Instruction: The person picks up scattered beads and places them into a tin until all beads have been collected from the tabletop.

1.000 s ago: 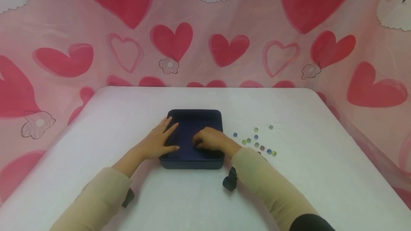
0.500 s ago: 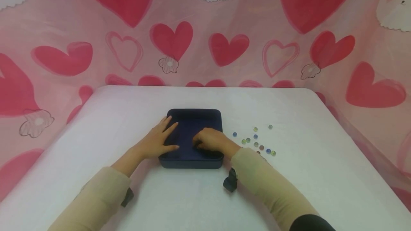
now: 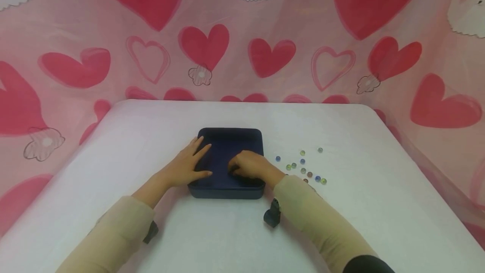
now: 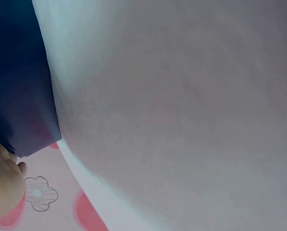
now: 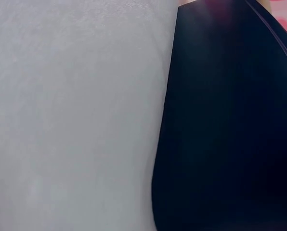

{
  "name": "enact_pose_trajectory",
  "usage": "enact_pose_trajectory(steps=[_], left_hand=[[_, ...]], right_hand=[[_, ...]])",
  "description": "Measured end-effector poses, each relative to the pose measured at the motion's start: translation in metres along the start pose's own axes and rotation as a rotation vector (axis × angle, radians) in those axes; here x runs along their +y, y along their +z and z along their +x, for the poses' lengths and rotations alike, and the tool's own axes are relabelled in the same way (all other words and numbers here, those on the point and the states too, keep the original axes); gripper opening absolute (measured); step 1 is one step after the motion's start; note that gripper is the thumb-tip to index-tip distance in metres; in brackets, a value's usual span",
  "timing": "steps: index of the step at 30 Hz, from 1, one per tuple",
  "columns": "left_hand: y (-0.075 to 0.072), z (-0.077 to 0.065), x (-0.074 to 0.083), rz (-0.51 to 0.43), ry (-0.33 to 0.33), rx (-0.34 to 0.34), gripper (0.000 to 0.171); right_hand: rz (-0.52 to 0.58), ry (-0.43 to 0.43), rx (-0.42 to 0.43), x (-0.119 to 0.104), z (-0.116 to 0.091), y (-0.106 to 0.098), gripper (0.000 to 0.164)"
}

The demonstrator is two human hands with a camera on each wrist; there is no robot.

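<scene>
A dark blue rectangular tray (image 3: pixel 227 194) stands on the white table in the head view. Over its left rim lies my left hand (image 3: pixel 183 167), fingers straight and spread, thumb reaching inside. My right hand (image 3: pixel 250 164) is inside the tray's right half with bent fingers pointing down. What those fingertips touch or hold is hidden. Several glass marbles lie scattered to the right of the tray, among them a blue marble (image 3: pixel 278 159) and a reddish marble (image 3: pixel 310 175). The left wrist view catches the tray's side (image 4: pixel 23 106); the right wrist view shows its dark wall (image 5: pixel 215 120).
The white table (image 3: pixel 151 117) spreads out around the tray. Behind it hangs a pink cloth (image 3: pixel 280 16) printed with hearts. A small black device (image 3: pixel 272 218) sits at the right wrist, and the right sleeve (image 3: pixel 314 214) partly covers the nearest marbles.
</scene>
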State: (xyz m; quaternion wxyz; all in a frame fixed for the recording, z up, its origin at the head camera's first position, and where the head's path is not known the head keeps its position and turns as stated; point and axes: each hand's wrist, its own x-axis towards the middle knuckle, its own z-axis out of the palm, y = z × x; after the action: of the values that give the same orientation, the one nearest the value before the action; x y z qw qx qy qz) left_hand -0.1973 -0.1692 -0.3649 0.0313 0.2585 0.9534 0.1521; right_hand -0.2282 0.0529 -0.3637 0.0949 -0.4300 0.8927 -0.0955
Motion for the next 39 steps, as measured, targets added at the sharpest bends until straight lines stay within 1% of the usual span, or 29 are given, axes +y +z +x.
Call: enact_pose_trajectory(steps=[5, 10, 16, 25, 32, 39], left_hand=[[0.000, 0.000, 0.000, 0.006, 0.005, 0.010, 0.081], [-0.002, -0.002, 0.001, 0.004, 0.000, 0.003, 0.080], [-0.003, -0.002, 0.001, 0.000, -0.016, -0.004, 0.079], [-0.001, 0.000, 0.003, -0.015, -0.021, -0.006, 0.078], [-0.002, 0.000, 0.003, -0.022, -0.024, -0.009, 0.078], [0.000, -0.001, 0.002, -0.015, -0.013, 0.004, 0.079]], right_hand=[[0.037, 0.021, 0.013, 0.001, -0.001, -0.001, 0.017], [0.086, 0.050, 0.028, -0.002, -0.003, -0.002, 0.018], [0.087, 0.057, 0.058, -0.003, -0.004, -0.003, 0.019], [0.134, 0.016, 0.176, 0.003, -0.004, -0.003, 0.022], [0.168, 0.013, 0.232, 0.002, -0.008, -0.009, 0.023], [0.228, 0.007, 0.321, 0.005, -0.014, -0.013, 0.021]])
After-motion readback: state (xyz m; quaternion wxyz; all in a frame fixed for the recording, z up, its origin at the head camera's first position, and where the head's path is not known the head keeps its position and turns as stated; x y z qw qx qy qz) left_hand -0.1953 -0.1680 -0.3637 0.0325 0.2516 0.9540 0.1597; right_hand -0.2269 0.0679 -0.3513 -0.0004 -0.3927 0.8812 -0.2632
